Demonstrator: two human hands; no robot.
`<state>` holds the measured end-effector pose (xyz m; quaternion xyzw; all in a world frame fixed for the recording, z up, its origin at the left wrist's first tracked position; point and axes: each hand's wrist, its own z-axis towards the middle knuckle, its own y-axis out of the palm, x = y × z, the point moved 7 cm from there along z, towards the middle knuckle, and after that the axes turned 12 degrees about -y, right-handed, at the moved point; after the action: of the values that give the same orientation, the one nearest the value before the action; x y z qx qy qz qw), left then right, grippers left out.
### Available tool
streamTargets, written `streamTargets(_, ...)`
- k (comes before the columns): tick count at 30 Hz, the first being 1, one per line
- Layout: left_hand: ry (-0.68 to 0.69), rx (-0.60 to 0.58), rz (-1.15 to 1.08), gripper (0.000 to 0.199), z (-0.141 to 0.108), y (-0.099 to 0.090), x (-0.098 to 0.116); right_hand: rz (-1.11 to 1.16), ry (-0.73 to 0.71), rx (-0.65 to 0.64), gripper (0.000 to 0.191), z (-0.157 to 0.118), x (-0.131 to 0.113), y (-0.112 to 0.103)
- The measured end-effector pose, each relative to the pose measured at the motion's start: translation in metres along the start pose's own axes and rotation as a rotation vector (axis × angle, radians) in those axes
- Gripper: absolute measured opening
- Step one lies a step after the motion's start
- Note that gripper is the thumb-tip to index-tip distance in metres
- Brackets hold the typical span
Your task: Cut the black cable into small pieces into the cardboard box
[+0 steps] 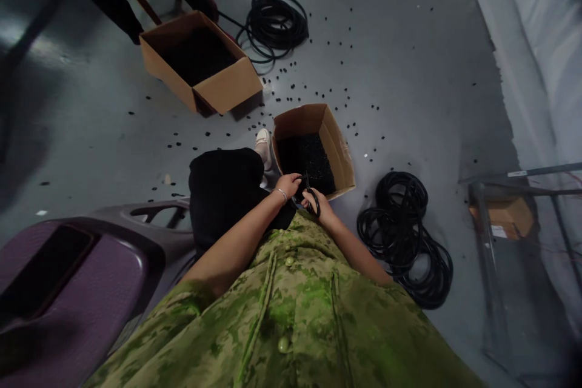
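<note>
My right hand (322,205) is closed around a pair of black-handled scissors (312,199), their blades pointing away from me. Close beside it, my left hand (287,183), with a bracelet at the wrist, pinches the end of a black rubber tube (301,178) by the blades. Both hands are over the near edge of an open cardboard box (340,154). Small black cut pieces (309,157) cover the bottom of that box. How far the blades have closed on the tube is too small to tell.
Two coils of black tubing lie on the floor, one at right (386,248) and one beyond (277,21). Another person stands by a larger cardboard box (230,86) of black pieces. A phone (48,267) rests on a purple chair (113,279). Black bits litter the floor.
</note>
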<state>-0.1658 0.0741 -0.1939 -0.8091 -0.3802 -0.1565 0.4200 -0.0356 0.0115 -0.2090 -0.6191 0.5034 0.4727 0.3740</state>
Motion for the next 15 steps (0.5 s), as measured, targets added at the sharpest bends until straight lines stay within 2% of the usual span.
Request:
streamTargets(7, 0.052, -0.047, 0.012, 0.032, -0.0052, 0.0009, 0.0055, -0.022, 0.031, 0.013, 0.042, -0.0011, 0.0038, -0.0029)
streamTargets(15, 0.018, -0.06, -0.029, 0.033, -0.005, 0.0014, 0.0047, -0.191, -0.072, 0.025, 0.027, -0.0001, 0.0092, -0.006)
